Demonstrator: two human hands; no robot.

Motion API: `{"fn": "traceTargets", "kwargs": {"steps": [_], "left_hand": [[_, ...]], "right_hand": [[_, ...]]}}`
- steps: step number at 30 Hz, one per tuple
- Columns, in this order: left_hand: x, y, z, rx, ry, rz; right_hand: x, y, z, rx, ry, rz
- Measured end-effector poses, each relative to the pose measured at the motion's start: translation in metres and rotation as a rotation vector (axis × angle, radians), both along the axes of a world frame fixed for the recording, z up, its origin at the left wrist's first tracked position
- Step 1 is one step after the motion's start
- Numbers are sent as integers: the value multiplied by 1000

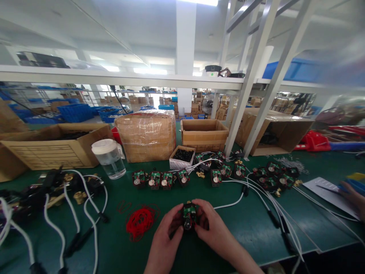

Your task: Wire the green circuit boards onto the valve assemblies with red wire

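Between my two hands is a small black device with an exposed green circuit board (189, 215), close to the table's front edge. My left hand (168, 234) grips its left side, thumb at the lower corner and fingers behind. My right hand (209, 224) closes on the right side in the same way. A white cable (229, 204) runs off to the right from behind my right hand. To the left lies a pile of thin red rubber rings (140, 222). Beyond my hands, similar circuit-board devices (154, 180) stand in a row.
Black devices with white cables (71, 205) crowd the left. A lidded water jug (110, 158) and cardboard boxes (148, 135) line the back, with a small box of black parts (182, 156). More devices (273, 177) and cables lie right. Another person's hand (352, 196) is beside a paper sheet (327, 194).
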State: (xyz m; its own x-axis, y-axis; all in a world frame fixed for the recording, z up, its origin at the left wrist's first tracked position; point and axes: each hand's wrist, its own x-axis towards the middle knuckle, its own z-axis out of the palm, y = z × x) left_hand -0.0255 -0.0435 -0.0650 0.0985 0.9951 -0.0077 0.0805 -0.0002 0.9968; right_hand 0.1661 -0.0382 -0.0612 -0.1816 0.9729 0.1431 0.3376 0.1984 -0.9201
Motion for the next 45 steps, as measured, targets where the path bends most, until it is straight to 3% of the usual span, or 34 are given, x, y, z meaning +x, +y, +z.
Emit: {"fn": "traceTargets", "kwargs": {"steps": [22, 29, 33, 37, 40, 45], "left_hand": [[13, -3, -9, 85, 116, 113], [2, 1, -4, -13, -36, -13], [-5, 2, -2, -19, -45, -82], [-2, -1, -7, 7, -10, -65], [5, -1, -20, 38, -26, 24], [8, 5, -49, 79, -85, 23]], "right_hand": [[-6, -2, 6, 6, -4, -19], [2, -1, 0, -41, 41, 38], [18, 4, 10, -106, 57, 105], [36, 41, 36, 25, -27, 42], [38, 94, 58, 200, -305, -82], [13, 192, 82, 258, -604, -162]]}}
